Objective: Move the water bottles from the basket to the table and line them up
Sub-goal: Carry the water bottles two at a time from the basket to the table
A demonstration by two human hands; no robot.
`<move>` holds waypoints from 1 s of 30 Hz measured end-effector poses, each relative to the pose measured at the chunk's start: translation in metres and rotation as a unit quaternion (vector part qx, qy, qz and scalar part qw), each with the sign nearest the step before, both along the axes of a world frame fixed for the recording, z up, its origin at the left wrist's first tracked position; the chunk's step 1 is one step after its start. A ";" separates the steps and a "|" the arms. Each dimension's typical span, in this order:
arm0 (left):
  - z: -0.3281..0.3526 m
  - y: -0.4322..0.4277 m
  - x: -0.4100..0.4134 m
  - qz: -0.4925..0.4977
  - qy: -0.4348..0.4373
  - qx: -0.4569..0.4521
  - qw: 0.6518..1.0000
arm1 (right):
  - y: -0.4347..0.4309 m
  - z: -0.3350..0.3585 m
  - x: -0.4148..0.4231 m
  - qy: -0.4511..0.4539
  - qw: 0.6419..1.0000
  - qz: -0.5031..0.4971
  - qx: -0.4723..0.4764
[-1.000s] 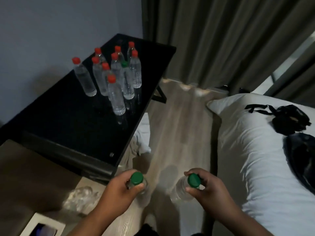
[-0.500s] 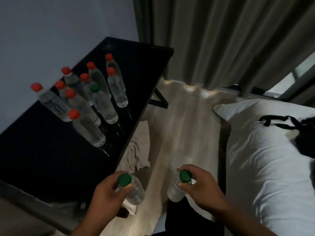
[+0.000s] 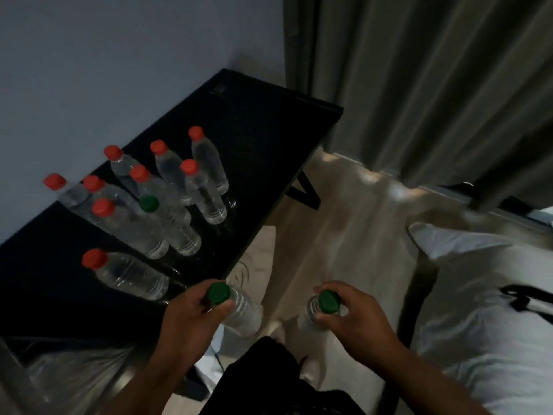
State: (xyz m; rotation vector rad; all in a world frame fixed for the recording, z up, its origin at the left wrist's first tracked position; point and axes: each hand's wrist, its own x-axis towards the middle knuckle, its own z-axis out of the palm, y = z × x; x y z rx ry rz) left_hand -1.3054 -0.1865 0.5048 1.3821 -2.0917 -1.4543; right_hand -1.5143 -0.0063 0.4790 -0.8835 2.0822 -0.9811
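Note:
My left hand [image 3: 191,319] grips a clear water bottle with a green cap [image 3: 239,310] by its neck, just off the table's near corner. My right hand [image 3: 356,316] grips a second green-capped bottle [image 3: 317,310] by its top, above the floor. On the black table [image 3: 263,121] stand several clear bottles with red caps [image 3: 206,163] in a loose cluster, one of them nearest me [image 3: 128,275]. Another green-capped bottle [image 3: 176,232] stands among them. The basket is out of view.
A grey curtain [image 3: 419,85] hangs behind the table. A bed with white bedding [image 3: 478,295] lies on the right, with a black strap [image 3: 526,298] on it. A pale cloth [image 3: 254,259] lies on the wooden floor beside the table. Crumpled clear plastic [image 3: 74,375] sits at lower left.
The view has swung closer to the table. Both hands, each still holding a green-capped bottle, have come nearer to the table's corner; my left hand's bottle now reaches its edge.

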 end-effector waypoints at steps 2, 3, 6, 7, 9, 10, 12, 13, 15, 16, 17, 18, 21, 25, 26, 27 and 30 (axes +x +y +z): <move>-0.001 -0.014 -0.022 -0.023 -0.025 0.002 0.999 | -0.003 -0.005 -0.017 0.003 1.000 -0.008 0.009; -0.003 -0.022 -0.034 -0.035 -0.024 0.005 0.999 | -0.006 -0.006 -0.025 0.001 1.000 -0.010 0.009; -0.008 -0.050 -0.074 -0.047 -0.003 0.014 0.999 | -0.023 -0.010 -0.057 -0.010 0.999 -0.011 0.030; -0.013 -0.059 -0.087 -0.045 0.012 0.021 0.999 | -0.031 -0.011 -0.070 -0.009 0.999 -0.008 0.041; -0.019 -0.073 -0.114 -0.036 0.045 0.030 0.998 | -0.045 -0.007 -0.098 -0.001 0.998 0.004 0.058; -0.017 -0.080 -0.128 -0.036 0.061 0.032 0.997 | -0.053 -0.003 -0.113 0.012 0.998 0.010 0.059; -0.014 -0.094 -0.152 -0.031 0.079 0.032 0.996 | -0.070 0.007 -0.143 0.042 0.997 0.008 0.057; -0.015 -0.103 -0.163 -0.026 0.088 0.028 0.995 | -0.080 0.010 -0.158 0.054 0.997 0.003 0.058; -0.010 -0.121 -0.181 -0.001 0.098 0.037 0.995 | -0.104 0.017 -0.181 0.078 0.995 0.004 0.057; -0.005 -0.130 -0.187 0.014 0.106 0.044 0.993 | -0.116 0.020 -0.188 0.089 0.995 0.010 0.053; -0.003 -0.139 -0.192 0.018 0.113 0.038 0.993 | -0.129 0.023 -0.193 0.096 0.994 0.021 0.049; 0.004 -0.147 -0.196 0.022 0.120 0.032 0.992 | -0.142 0.026 -0.197 0.102 0.993 0.033 0.044; 0.011 -0.162 -0.204 0.030 0.120 -0.026 0.992 | -0.184 0.025 -0.216 0.076 0.996 0.046 0.024; 0.004 -0.175 -0.209 0.077 0.120 -0.075 0.987 | -0.247 0.021 -0.231 0.070 0.993 0.099 0.008; 0.002 -0.180 -0.208 0.099 0.115 -0.081 0.985 | -0.264 0.022 -0.231 0.066 0.990 0.126 0.007; -0.002 -0.183 -0.208 0.114 0.109 -0.089 0.983 | -0.281 0.023 -0.231 0.057 0.987 0.151 0.011; -0.005 -0.187 -0.213 0.135 0.084 -0.166 0.973 | -0.328 0.028 -0.236 0.022 0.972 0.230 0.040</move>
